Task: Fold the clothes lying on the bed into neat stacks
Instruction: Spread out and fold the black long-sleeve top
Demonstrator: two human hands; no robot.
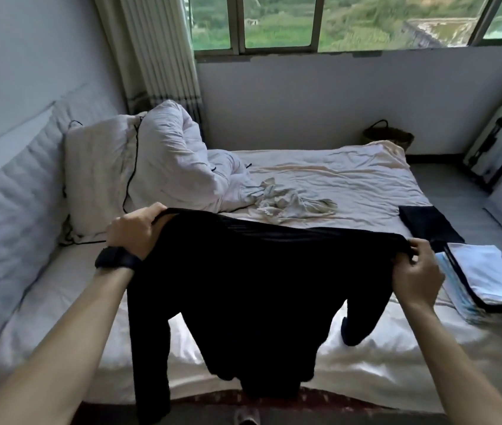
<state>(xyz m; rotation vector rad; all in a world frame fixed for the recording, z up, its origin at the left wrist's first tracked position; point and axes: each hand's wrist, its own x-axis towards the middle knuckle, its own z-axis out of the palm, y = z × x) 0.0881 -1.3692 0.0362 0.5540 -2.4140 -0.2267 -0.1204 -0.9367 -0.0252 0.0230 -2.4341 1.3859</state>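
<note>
Both arms stretch out over the bed [351,185] — left hand [134,231] and right hand [417,271] each grip an upper corner of one black top [259,286], held spread above it. One crumpled garment [292,204] lies mid-bed, one stack [489,277] (folded) at its right edge.
</note>
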